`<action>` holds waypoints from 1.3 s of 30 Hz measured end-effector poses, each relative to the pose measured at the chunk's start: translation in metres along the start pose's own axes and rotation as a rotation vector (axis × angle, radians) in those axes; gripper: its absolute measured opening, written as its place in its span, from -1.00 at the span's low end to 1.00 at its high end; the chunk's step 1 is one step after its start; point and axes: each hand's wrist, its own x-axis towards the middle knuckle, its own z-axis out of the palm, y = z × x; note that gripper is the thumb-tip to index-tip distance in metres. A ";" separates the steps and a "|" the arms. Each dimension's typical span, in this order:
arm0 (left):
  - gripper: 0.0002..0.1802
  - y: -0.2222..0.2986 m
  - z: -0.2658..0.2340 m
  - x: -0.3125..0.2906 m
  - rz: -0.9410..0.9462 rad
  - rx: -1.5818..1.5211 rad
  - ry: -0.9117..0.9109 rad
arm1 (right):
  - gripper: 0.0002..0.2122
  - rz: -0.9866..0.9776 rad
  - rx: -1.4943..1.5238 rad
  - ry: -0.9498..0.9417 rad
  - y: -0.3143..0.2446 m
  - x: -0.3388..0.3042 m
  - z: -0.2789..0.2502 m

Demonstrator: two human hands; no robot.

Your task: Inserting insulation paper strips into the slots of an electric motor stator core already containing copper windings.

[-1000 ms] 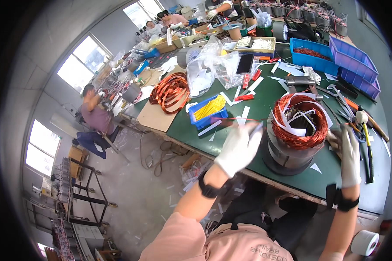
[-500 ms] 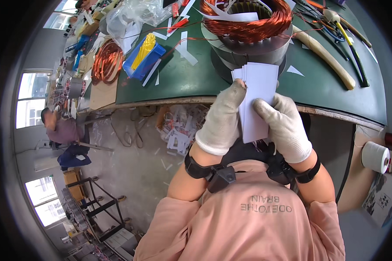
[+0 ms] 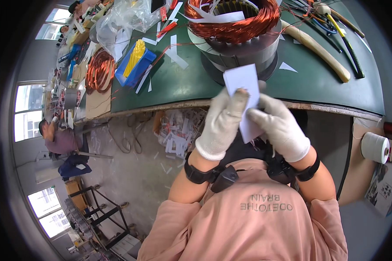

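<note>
Left hand [image 3: 220,122]: curled, gripping white sheets [image 3: 241,78]
Right hand [image 3: 285,128]: curled on same sheets, lower down
Sheets: between hands, near edge of table [image 3: 178,89]
Table: green; copper-wound core [image 3: 241,55], blue box [image 3: 143,63]
Floor [image 3: 133,178]: grey, strewn with white scraps [image 3: 177,142]
Windows [image 3: 26,125]: bright, far left

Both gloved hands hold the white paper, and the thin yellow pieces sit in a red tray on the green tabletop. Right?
Not quite: the tray is blue, not red, in the head view. The rest stands: left hand and right hand hold the white paper.
</note>
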 end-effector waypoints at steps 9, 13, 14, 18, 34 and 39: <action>-0.69 0.038 -0.006 -0.017 0.475 1.386 -0.281 | -0.94 -0.600 -1.372 -0.094 -0.012 -0.002 -0.016; -0.83 0.032 -0.011 -0.016 0.161 0.845 0.123 | -0.58 -0.593 -0.615 0.680 -0.012 -0.003 -0.011; -0.83 0.030 -0.008 -0.017 0.154 0.718 0.154 | -0.57 -0.538 -0.372 0.623 -0.006 -0.002 -0.013; -0.80 0.019 0.010 -0.020 0.078 0.553 0.059 | -0.82 -0.240 0.181 0.417 -0.001 -0.007 -0.005; -0.77 0.022 0.013 0.014 -0.005 0.099 -0.052 | -0.83 -0.123 0.163 0.263 -0.020 -0.002 -0.013; -0.62 0.021 0.011 0.014 -0.155 -0.002 -0.056 | -0.84 -0.192 0.048 0.261 -0.013 0.005 -0.017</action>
